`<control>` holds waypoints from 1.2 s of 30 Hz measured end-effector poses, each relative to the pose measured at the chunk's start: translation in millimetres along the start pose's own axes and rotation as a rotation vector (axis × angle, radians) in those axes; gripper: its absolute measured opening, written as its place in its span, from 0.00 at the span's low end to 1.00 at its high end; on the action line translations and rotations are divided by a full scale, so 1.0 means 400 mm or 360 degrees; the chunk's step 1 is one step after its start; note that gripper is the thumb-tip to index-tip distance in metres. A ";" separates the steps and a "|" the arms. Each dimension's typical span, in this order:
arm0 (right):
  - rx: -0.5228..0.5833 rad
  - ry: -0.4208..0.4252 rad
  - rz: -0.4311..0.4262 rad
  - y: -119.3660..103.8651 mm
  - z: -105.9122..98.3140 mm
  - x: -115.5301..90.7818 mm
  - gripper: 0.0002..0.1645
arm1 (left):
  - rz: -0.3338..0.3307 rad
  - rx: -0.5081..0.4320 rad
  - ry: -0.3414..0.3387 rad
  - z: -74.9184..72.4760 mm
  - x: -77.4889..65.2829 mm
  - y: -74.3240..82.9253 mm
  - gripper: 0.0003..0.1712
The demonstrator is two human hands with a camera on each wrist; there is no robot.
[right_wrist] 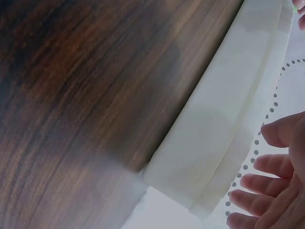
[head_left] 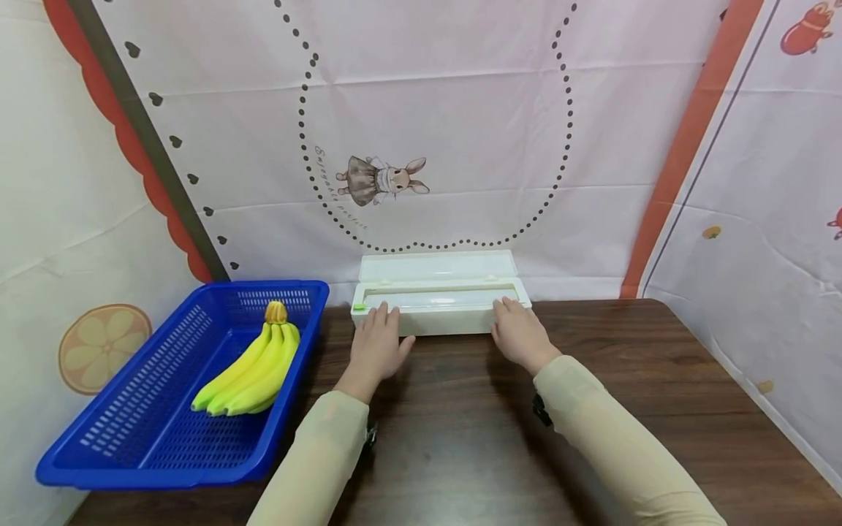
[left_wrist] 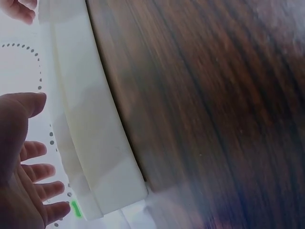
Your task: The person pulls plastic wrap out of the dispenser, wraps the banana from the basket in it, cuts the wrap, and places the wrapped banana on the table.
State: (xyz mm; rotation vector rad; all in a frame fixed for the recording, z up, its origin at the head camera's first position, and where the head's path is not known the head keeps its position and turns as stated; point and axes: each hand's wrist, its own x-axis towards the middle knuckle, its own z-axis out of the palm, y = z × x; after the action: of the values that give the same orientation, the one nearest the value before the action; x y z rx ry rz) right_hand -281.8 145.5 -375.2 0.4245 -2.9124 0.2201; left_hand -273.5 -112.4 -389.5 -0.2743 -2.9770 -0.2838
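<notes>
A long white cling film dispenser [head_left: 447,324] stands at the table's back edge, its hinged lid [head_left: 437,266] raised against the wall cloth. A pale roll [head_left: 441,299] lies inside, and a small green slider [head_left: 359,307] sits at the left end of the rim. My left hand [head_left: 378,349] is at the left part of the front rim, fingers extended and thumb apart. Over the right end of the rim reaches my right hand [head_left: 522,334], its fingers also extended. Both wrist views show spread fingers beside the dispenser's upper edge, holding nothing.
To the left, a blue plastic basket [head_left: 164,478] holds a bunch of yellow bananas [head_left: 253,369]. The dark wooden table [head_left: 447,438] extends in front of the dispenser and to its right. Printed cloth [head_left: 447,131] covers the walls behind and at both sides.
</notes>
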 end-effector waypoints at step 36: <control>-0.0029 -0.0018 -0.0216 0.036 -0.003 0.086 0.23 | 0.0012 0.0198 -0.0022 0.005 0.084 -0.040 0.37</control>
State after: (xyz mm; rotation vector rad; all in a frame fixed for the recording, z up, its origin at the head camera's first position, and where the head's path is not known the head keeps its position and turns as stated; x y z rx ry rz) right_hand -318.2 150.3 -368.8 0.6196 -2.8797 0.1716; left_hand -309.5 -122.0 -389.0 -0.2740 -2.9907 -0.0955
